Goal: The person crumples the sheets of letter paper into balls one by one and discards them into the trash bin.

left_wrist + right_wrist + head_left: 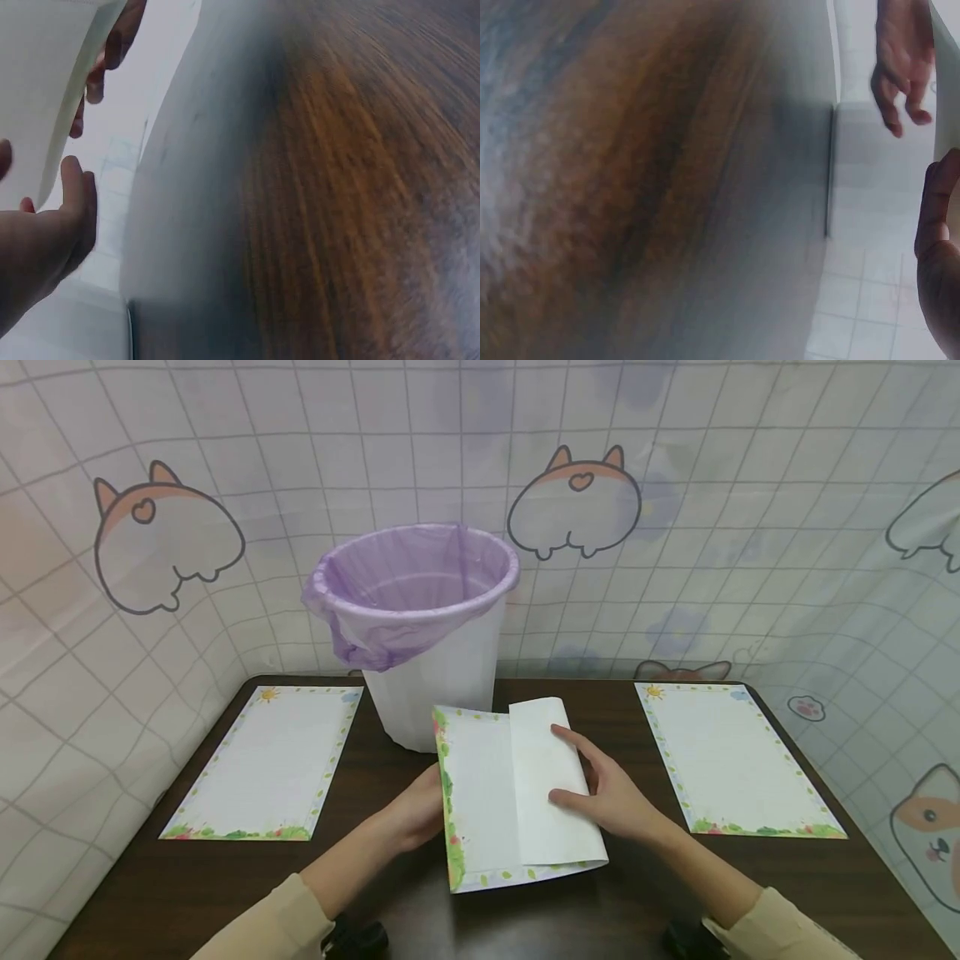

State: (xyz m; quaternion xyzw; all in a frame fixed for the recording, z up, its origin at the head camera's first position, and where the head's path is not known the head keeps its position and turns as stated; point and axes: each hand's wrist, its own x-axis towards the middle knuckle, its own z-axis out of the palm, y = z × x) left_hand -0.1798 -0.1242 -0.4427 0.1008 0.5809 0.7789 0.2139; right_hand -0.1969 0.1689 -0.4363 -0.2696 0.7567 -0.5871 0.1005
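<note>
A sheet of paper [483, 793] with a leafy printed border is held up above the table, its right side folded over as a blank white flap [551, 793]. My right hand [609, 793] grips the folded side, with thumb and index finger on the flap and other fingers behind its edge. Behind the sheet's left edge is my left hand [418, 810], its fingers hidden in the head view. In the left wrist view, this left hand [45, 236] has fairly straight fingers beside the paper [37, 90]; its thumb's contact is unclear.
A white bin [442, 685] with a purple liner [386, 639] stands behind the sheet. Similar bordered sheets lie flat on the dark table [375, 893], a left sheet [262, 764] and a right sheet [738, 760]. Patterned cloth [420, 435] surrounds the table.
</note>
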